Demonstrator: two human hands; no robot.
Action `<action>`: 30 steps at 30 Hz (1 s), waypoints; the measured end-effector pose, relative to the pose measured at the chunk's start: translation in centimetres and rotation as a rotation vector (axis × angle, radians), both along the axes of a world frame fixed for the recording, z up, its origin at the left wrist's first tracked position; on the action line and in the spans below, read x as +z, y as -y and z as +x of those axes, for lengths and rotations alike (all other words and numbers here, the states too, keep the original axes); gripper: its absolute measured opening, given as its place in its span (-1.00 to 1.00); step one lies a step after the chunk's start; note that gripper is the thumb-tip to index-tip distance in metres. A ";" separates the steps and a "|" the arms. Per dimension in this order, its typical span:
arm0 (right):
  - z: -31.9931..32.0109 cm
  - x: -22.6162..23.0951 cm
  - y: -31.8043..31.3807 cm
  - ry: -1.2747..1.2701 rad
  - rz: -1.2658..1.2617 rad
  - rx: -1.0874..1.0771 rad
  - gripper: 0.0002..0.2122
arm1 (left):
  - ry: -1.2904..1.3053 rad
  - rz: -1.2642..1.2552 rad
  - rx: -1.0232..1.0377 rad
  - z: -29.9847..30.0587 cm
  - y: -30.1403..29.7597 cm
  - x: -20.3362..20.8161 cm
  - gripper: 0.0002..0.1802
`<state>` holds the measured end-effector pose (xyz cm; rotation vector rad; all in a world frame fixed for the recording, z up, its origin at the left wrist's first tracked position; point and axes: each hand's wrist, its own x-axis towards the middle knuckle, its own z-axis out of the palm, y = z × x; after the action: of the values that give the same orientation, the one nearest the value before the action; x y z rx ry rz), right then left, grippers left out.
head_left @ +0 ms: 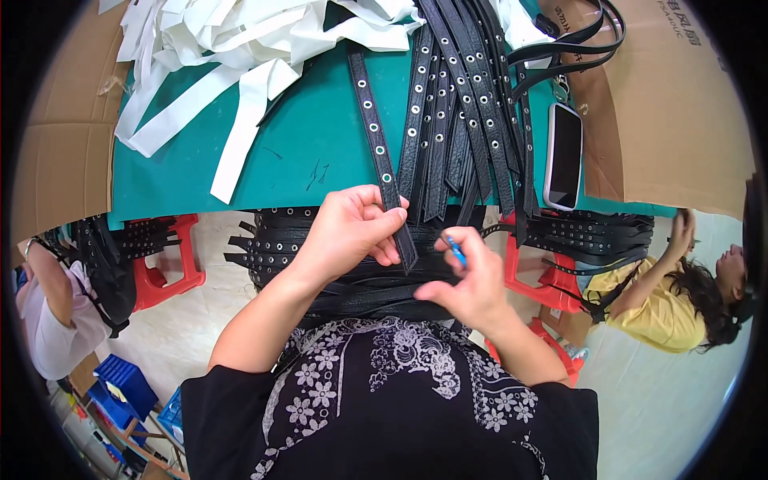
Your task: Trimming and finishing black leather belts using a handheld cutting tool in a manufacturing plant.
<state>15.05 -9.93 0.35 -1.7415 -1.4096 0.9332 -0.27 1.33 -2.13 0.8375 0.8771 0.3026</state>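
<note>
A black leather strap (373, 128) with silver eyelets runs from the table down over its front edge. My left hand (352, 228) pinches this strap close to its pointed end, thumb on top. Just to the right, my right hand (472, 276) curls its fingers around a small blue tool (456, 251), whose kind I cannot make out; its thumb sticks out toward the strap end without touching it. A thick bundle of similar eyelet straps (460, 104) lies on the table beyond my hands. More black straps (344, 292) are heaped across my lap.
White fabric strips (240, 32) pile up at the back left of the green table (200, 184). A phone (564, 156) lies right of the straps. Cardboard (72, 136) (664, 104) flanks both sides. Red stools (172, 268) and people (664, 308) are to either side.
</note>
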 end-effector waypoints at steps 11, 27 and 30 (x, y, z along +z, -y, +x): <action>-1.9 -0.9 0.2 -0.761 -0.337 -0.241 -0.85 | 0.342 -0.215 0.055 -0.6 -0.4 -2.1 -0.69; 3.7 -0.8 0.4 0.171 0.208 0.080 -0.73 | 0.287 -0.182 0.147 0.7 -0.4 -2.5 -0.79; 4.7 0.8 -2.1 0.505 0.229 0.307 -0.78 | 0.249 -0.126 0.154 0.1 -0.5 -2.5 -0.78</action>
<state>19.79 -7.83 1.15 -1.6786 -2.0648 0.4619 -0.18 1.80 -4.62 0.6017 0.7197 0.4717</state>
